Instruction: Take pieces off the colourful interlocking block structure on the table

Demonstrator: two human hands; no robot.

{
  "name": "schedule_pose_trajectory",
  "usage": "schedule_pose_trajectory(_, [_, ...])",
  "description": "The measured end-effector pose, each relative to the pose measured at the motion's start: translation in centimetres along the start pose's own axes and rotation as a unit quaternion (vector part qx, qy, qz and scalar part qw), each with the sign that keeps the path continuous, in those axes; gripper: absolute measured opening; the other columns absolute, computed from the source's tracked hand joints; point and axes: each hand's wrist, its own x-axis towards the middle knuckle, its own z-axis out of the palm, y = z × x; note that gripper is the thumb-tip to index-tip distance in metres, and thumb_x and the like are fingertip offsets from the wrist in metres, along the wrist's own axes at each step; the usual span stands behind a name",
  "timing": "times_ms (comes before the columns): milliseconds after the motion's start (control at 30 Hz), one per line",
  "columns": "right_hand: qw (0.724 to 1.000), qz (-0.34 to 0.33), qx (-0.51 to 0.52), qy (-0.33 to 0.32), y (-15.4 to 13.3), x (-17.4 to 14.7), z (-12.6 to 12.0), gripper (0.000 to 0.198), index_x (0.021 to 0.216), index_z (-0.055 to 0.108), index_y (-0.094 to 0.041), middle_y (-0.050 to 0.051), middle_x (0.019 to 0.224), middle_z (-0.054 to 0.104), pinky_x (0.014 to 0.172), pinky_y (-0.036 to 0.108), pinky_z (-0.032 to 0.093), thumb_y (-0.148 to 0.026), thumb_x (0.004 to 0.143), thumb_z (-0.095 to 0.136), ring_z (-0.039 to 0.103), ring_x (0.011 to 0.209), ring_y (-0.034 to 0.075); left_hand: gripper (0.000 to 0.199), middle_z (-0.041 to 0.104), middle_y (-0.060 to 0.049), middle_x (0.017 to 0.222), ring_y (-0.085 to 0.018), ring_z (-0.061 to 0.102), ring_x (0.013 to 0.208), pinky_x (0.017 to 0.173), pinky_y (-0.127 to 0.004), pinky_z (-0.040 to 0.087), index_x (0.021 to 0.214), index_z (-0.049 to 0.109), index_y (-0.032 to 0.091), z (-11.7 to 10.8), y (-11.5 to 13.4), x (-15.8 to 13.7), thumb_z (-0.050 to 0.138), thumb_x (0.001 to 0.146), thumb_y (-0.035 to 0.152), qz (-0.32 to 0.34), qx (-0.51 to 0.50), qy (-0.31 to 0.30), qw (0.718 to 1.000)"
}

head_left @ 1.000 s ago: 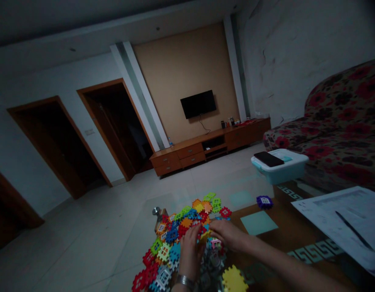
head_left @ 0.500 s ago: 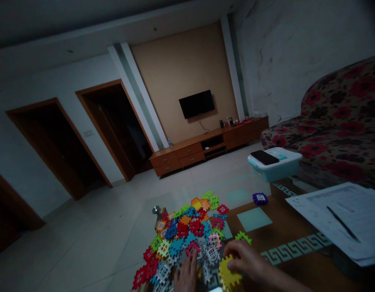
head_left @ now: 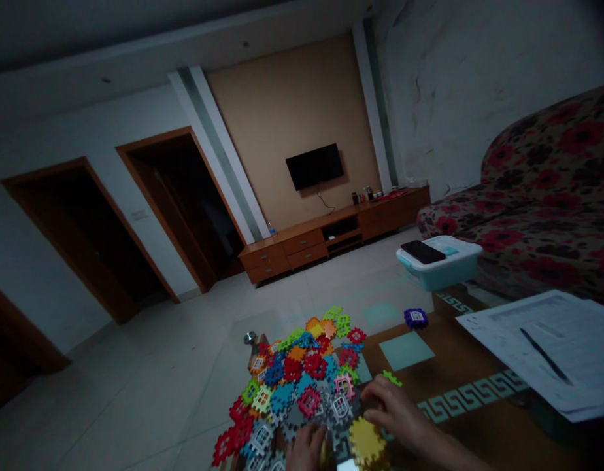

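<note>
A heap of coloured interlocking plastic tiles (head_left: 302, 379) lies at the near left end of a brown table (head_left: 459, 386). My left hand (head_left: 306, 451) shows only partly at the bottom edge, its fingers on the grey tiles at the front of the heap. My right hand (head_left: 393, 409) rests on the heap's right side, fingers curled down on the tiles. It touches the upper edge of a large yellow tile (head_left: 365, 441). A green tile (head_left: 391, 377) pokes out just behind its knuckles. Whether either hand grips a tile is unclear.
A purple tile (head_left: 416, 318) lies alone farther back on the table. A pale blue lidded box (head_left: 442, 265) carries a black phone (head_left: 422, 251). Papers (head_left: 542, 340) with a pen (head_left: 540, 345) lie at the right. A flowered sofa (head_left: 537, 216) stands behind.
Both hands have drawn back from the middle of the heap toward me. The right hand has come to the yellow tile, and the left has slipped mostly out of view.
</note>
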Motion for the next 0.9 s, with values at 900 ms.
schedule_pose_trajectory(900, [0.982, 0.126, -0.138, -0.014, 2.1, -3.1, 1.8, 0.025, 0.080, 0.072, -0.019, 0.009, 0.088, 0.074, 0.072, 0.029, 0.046, -0.011, 0.075, 0.048, 0.066, 0.083, 0.023, 0.100, 0.054, -0.008, 0.143, -0.026, 0.049, 0.133, 0.110, -0.029, 0.040, 0.147, 0.038, 0.028, -0.9, 10.6, 1.2, 0.060, 0.053, 0.004, 0.073, -0.015, -0.051, 0.996])
